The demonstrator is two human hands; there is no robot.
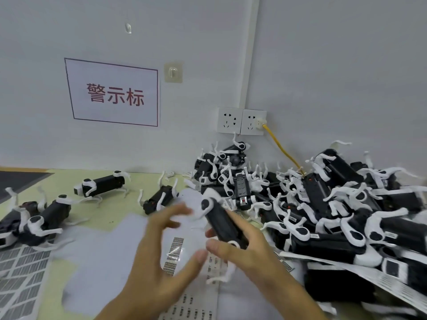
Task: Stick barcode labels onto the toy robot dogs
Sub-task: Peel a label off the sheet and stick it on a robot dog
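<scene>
Tabletop (101,229); held dog (225,224) angled away

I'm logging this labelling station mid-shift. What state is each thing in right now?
right hand: grips one toy dog
held toy dog: lifted, tilted
left hand: fingers spread, holding nothing
dog pile: heaped, tangled
dogs at left: set apart on the table
label sheet: flat, partly peeled
right wall socket: yellow cable plugged in

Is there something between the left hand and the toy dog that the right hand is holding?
Nothing visible stands between them. The right hand grips the black toy dog above the label sheets. The left hand is beside it with fingers spread, and only open air separates them.
</scene>
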